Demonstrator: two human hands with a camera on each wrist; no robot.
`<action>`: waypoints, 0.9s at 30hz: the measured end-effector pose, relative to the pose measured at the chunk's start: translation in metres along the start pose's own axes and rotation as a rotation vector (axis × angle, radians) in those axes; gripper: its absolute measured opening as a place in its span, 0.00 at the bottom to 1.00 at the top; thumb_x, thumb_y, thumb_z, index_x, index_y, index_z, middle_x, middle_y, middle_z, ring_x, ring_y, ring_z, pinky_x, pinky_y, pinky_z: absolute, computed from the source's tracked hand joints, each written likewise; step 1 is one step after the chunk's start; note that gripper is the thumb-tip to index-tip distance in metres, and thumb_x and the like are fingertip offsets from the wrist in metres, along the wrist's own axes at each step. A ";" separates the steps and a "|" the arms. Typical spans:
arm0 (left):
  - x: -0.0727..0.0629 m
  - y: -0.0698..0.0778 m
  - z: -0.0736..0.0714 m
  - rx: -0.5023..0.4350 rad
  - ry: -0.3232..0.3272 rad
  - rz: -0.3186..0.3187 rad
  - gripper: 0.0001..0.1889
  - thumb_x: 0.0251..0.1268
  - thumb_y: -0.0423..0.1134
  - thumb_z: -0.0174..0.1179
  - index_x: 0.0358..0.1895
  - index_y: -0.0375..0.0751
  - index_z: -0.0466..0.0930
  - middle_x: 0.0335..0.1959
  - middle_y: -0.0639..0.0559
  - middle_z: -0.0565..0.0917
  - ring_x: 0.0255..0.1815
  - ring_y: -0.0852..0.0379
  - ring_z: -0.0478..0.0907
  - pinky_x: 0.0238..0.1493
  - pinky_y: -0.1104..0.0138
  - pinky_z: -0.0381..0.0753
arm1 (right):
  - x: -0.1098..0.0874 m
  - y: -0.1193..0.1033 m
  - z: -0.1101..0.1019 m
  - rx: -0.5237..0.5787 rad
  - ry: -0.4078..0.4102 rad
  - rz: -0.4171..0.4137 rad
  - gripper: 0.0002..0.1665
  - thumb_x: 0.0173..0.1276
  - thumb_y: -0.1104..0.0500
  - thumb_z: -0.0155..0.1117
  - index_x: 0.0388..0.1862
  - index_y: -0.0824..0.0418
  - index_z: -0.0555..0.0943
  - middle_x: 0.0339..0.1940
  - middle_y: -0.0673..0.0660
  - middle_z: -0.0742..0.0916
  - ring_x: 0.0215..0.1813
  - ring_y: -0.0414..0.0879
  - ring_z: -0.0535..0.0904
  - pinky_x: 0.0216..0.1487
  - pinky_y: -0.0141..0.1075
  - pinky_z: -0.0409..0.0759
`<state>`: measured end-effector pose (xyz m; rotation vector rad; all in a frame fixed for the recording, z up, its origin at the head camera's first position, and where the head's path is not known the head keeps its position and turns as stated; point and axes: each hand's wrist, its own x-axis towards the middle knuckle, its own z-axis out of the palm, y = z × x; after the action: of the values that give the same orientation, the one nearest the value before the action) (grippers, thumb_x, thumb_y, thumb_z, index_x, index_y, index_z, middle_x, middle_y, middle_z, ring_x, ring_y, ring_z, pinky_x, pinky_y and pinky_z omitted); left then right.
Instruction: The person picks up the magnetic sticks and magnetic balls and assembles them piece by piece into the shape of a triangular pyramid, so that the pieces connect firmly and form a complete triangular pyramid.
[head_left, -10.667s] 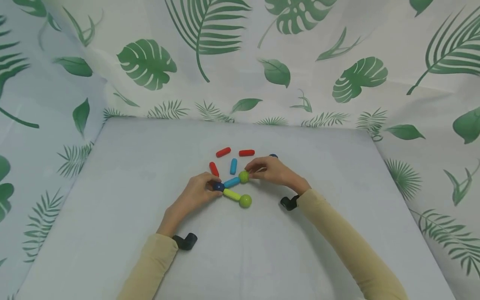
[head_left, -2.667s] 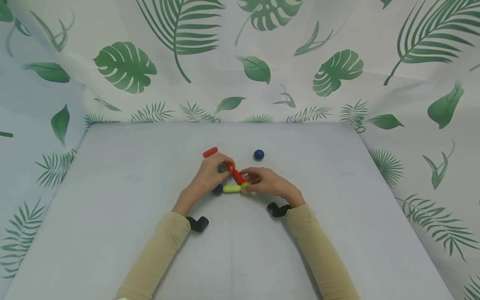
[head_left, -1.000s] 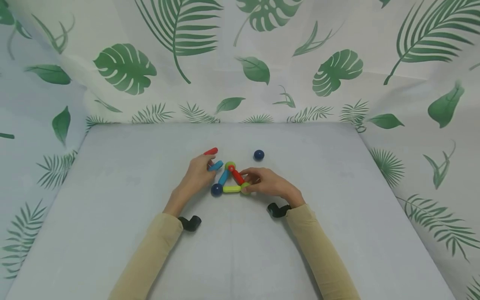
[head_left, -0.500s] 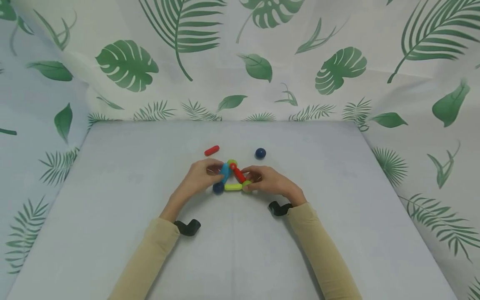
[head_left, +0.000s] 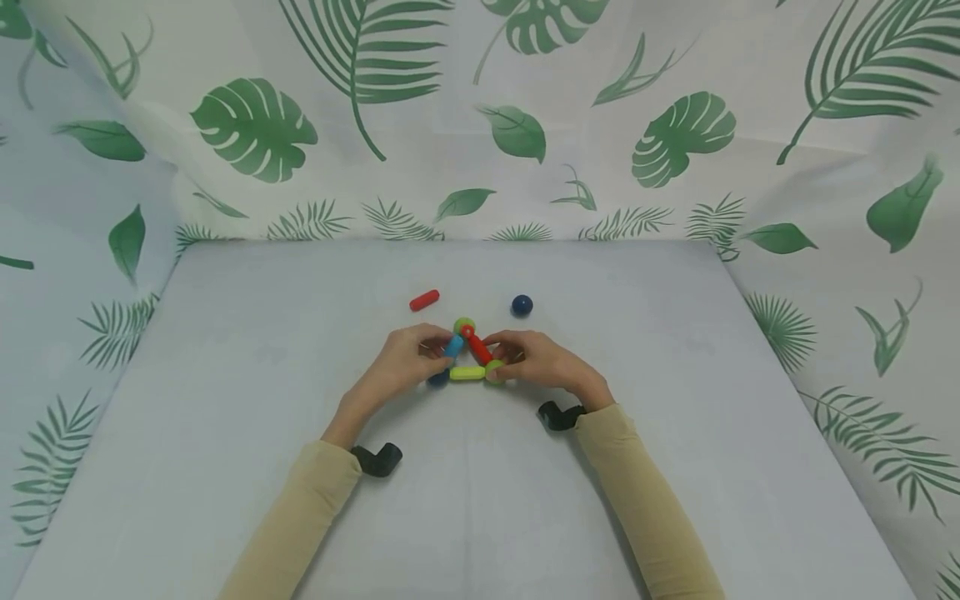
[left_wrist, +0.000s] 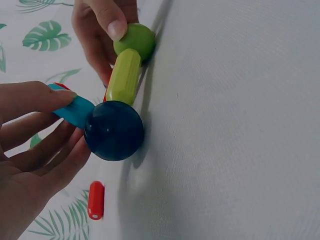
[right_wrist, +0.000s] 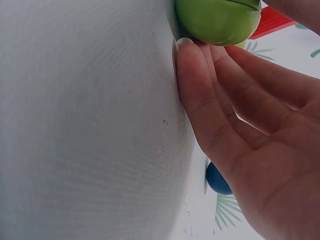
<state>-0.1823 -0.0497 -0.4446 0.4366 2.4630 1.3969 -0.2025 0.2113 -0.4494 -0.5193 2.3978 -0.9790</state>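
Note:
A triangle of toy balls and magnetic sticks sits mid-table, joining a dark blue ball (left_wrist: 114, 131), a light green ball (left_wrist: 135, 42) and a far green ball (head_left: 462, 324). A yellow-green stick (head_left: 468, 373) forms its near side and a red stick (head_left: 481, 349) its right side. Another red end shows over the far ball. My left hand (head_left: 403, 358) pinches a blue stick (left_wrist: 76, 111) between thumb and fingers, its lower end against the dark blue ball. My right hand (head_left: 542, 358) holds the light green ball, thumb in front and fingers behind.
Beyond the triangle lie a loose red stick (head_left: 424, 300) and a spare dark blue ball (head_left: 522, 305). Leaf-printed cloth (head_left: 420, 192) rises behind the white table (head_left: 600, 283). Each wrist bears a black camera mount (head_left: 377, 459).
Since the earliest frame, the open chain has become a triangle with red sticks added. In the last second my left hand has carried the blue stick right, onto the dark blue ball; my right hand stays put.

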 end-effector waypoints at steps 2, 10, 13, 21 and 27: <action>0.000 0.000 0.001 0.004 0.002 0.009 0.21 0.68 0.33 0.67 0.62 0.35 0.81 0.52 0.44 0.86 0.52 0.49 0.83 0.57 0.58 0.85 | 0.000 0.000 0.000 0.002 0.000 0.000 0.33 0.68 0.51 0.73 0.70 0.57 0.77 0.50 0.54 0.87 0.51 0.47 0.81 0.56 0.43 0.81; -0.001 -0.002 0.002 0.023 0.011 0.029 0.21 0.66 0.33 0.68 0.61 0.34 0.82 0.53 0.43 0.87 0.52 0.49 0.84 0.57 0.59 0.85 | 0.001 0.000 0.002 0.010 -0.007 -0.002 0.34 0.68 0.50 0.73 0.70 0.57 0.77 0.51 0.54 0.88 0.52 0.47 0.82 0.57 0.45 0.81; -0.003 -0.002 0.002 0.029 0.010 0.018 0.21 0.67 0.33 0.68 0.62 0.34 0.81 0.55 0.43 0.86 0.54 0.49 0.84 0.58 0.59 0.85 | 0.002 0.001 0.002 0.006 -0.008 0.000 0.34 0.68 0.50 0.73 0.70 0.57 0.77 0.51 0.54 0.88 0.53 0.48 0.82 0.57 0.45 0.81; -0.010 -0.007 0.002 0.058 0.012 -0.001 0.21 0.66 0.34 0.70 0.61 0.35 0.81 0.53 0.44 0.86 0.52 0.50 0.84 0.57 0.59 0.86 | 0.002 0.000 0.002 0.015 -0.010 0.004 0.34 0.68 0.50 0.73 0.70 0.56 0.77 0.51 0.54 0.87 0.53 0.48 0.82 0.58 0.45 0.81; -0.013 -0.010 0.003 0.099 0.020 -0.007 0.18 0.63 0.34 0.72 0.55 0.35 0.83 0.50 0.44 0.86 0.50 0.50 0.82 0.56 0.58 0.85 | 0.000 -0.003 0.000 0.004 -0.001 0.009 0.34 0.68 0.50 0.73 0.70 0.56 0.77 0.52 0.55 0.87 0.53 0.48 0.82 0.58 0.45 0.81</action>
<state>-0.1702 -0.0573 -0.4535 0.4366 2.5555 1.2869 -0.2017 0.2094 -0.4477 -0.5069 2.3948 -0.9783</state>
